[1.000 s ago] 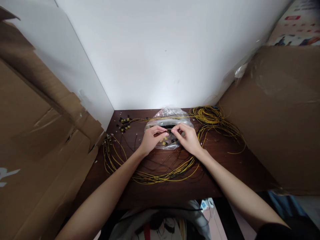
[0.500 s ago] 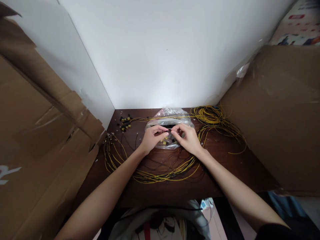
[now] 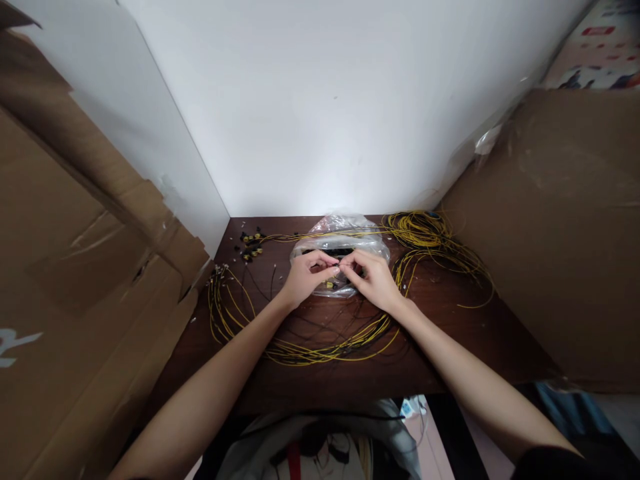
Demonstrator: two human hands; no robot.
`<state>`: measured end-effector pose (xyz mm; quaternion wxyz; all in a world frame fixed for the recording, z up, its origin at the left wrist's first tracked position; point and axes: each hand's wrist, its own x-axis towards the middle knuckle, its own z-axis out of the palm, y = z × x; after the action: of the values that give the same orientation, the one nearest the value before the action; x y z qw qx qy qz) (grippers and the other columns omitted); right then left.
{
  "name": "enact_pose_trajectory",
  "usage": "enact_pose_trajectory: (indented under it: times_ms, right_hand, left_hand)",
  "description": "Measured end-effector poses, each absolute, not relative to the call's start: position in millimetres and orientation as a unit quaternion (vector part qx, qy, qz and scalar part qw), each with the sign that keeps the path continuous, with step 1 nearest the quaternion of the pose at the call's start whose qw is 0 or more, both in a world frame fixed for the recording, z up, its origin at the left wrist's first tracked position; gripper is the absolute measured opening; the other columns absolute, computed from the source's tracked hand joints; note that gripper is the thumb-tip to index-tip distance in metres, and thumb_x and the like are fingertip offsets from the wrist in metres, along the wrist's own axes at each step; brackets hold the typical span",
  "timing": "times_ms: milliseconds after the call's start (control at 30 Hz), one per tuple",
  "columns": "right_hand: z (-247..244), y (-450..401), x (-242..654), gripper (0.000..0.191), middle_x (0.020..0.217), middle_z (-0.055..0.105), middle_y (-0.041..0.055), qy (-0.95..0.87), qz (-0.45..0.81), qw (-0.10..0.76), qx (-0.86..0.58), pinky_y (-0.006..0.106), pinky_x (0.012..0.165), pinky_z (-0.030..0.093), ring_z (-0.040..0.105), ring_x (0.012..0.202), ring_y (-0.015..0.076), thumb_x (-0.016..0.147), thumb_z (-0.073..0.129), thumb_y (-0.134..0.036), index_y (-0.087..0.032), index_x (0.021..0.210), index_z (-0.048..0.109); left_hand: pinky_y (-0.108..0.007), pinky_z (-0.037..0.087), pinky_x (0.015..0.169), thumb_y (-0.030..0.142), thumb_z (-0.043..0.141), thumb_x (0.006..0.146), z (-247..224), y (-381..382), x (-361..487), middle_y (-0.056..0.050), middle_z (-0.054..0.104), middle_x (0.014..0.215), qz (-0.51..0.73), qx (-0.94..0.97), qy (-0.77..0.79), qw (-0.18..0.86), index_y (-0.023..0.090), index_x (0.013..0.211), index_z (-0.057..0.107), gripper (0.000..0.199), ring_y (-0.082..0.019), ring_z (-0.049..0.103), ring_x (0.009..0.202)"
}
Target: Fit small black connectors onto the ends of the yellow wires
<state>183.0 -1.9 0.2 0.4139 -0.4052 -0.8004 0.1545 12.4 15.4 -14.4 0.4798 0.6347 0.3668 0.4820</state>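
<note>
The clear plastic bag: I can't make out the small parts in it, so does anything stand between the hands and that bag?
Nothing visible does. The left hand and right hand meet fingertip to fingertip right over the clear plastic bag, in front of its near edge. The yellow wires loop nearer the person, under the wrists.

Your plastic bag (image 3: 340, 233) sits mid-frame on the table (image 3: 450, 333); wire coils (image 3: 430, 233) lie right of it, connectors (image 3: 250, 245) left.

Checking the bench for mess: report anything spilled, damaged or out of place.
Small black and yellow connectors lie scattered loose on the dark table, outside the plastic bag. Yellow wires sprawl in tangled loops. The cardboard on the left is torn and creased.
</note>
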Motion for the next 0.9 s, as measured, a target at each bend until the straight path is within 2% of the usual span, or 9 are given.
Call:
enact_pose_trajectory:
  times_ms: [100, 200, 333, 400, 667, 900]
  right_hand:
    - [-0.5, -0.5, 183.3, 0.013, 0.083, 0.064, 0.0043, -0.779, 0.186, 0.44, -0.406, 0.03, 0.07, 0.046, 0.059, 0.075, 0.0166, 0.084, 0.054, -0.026, -0.018, 0.092, 0.061]
    - [-1.6, 1.3, 184.1, 0.024, 0.086, 0.065, 0.0046, -0.765, 0.218, 0.442, -0.414, 0.03, 0.072, 0.047, 0.06, 0.076, 0.0165, 0.081, 0.059, -0.028, -0.017, 0.103, 0.059]
    - [-3.1, 1.5, 183.9, 0.012, 0.075, 0.064, 0.0031, -0.802, 0.194, 0.394, -0.406, 0.03, 0.069, 0.045, 0.058, 0.071, 0.0162, 0.081, 0.061, -0.028, -0.017, 0.084, 0.064]
    - [-3.6, 1.3, 183.8, 0.011, 0.073, 0.063, 0.0028, -0.813, 0.179, 0.379, -0.404, 0.03, 0.068, 0.044, 0.056, 0.069, 0.0159, 0.082, 0.058, -0.026, -0.018, 0.077, 0.063]
    - [0.7, 3.3, 189.1, 0.013, 0.069, 0.059, 0.0017, -0.819, 0.158, 0.379, -0.4, 0.028, 0.065, 0.041, 0.053, 0.065, 0.0146, 0.082, 0.053, -0.019, -0.017, 0.07, 0.056]
    - [5.3, 2.8, 191.6, 0.011, 0.065, 0.056, 0.0003, -0.826, 0.146, 0.361, -0.407, 0.027, 0.063, 0.04, 0.051, 0.062, 0.0137, 0.076, 0.052, -0.014, -0.017, 0.065, 0.053]
  left_hand:
    - [-0.027, 0.048, 0.064, 0.027, 0.07, 0.066, -13.3, 15.6, 12.4, -0.005, 0.067, 0.077, 0.494, 0.614, 0.375, 0.488, 0.014, 0.08, 0.067, 0.019, -0.014, 0.06, 0.067]
    - [-0.023, 0.045, 0.056, 0.027, 0.068, 0.068, -12.8, 16.6, 12.1, -0.003, 0.065, 0.073, 0.512, 0.583, 0.377, 0.505, 0.014, 0.082, 0.067, 0.02, -0.01, 0.055, 0.057]
    - [-0.021, 0.045, 0.054, 0.027, 0.067, 0.069, -14.9, 19.2, 11.6, -0.002, 0.064, 0.072, 0.542, 0.546, 0.372, 0.519, 0.013, 0.084, 0.064, 0.02, -0.007, 0.051, 0.052]
    - [-0.022, 0.046, 0.056, 0.027, 0.068, 0.069, -16.7, 20.6, 11.4, -0.003, 0.065, 0.076, 0.553, 0.527, 0.359, 0.536, 0.013, 0.085, 0.063, 0.022, -0.007, 0.052, 0.054]
    - [-0.028, 0.051, 0.069, 0.025, 0.07, 0.067, -20.1, 23.1, 10.1, -0.005, 0.067, 0.083, 0.569, 0.495, 0.329, 0.569, 0.014, 0.092, 0.065, 0.028, -0.01, 0.059, 0.064]
    - [-0.027, 0.051, 0.07, 0.025, 0.071, 0.066, -19.2, 22.7, 11.0, -0.005, 0.067, 0.082, 0.581, 0.477, 0.341, 0.565, 0.013, 0.087, 0.067, 0.024, -0.011, 0.059, 0.068]
